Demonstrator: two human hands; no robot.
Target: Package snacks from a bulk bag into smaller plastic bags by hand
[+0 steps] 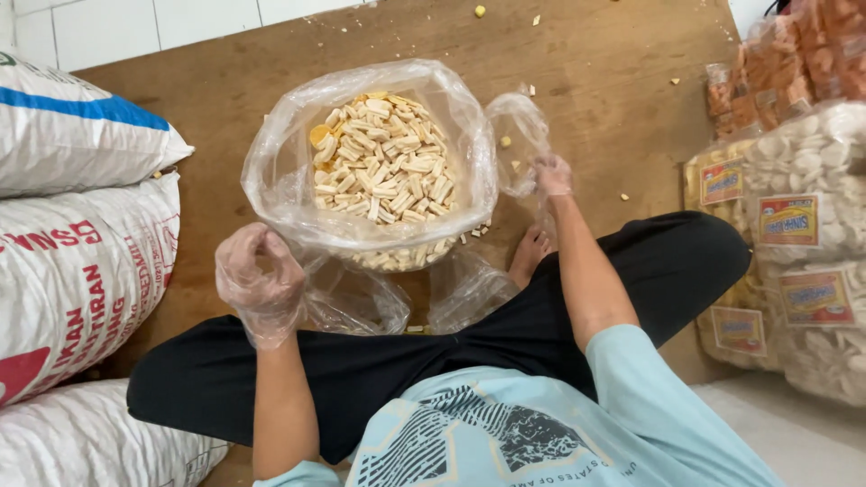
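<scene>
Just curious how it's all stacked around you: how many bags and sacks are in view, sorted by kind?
White woven sacks, stacked at the left: 3
Large open clear plastic bag of pale cracker sticks: 1
Small empty clear plastic bag, in the gloved right hand: 1
Total: 5, leaving out the sealed snack packs at the right, too overlapped to count.

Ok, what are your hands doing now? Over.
Left hand gloved, fisted by the big bag. Right hand pinching a small bag. Crackers inside; nothing blocking.
</scene>
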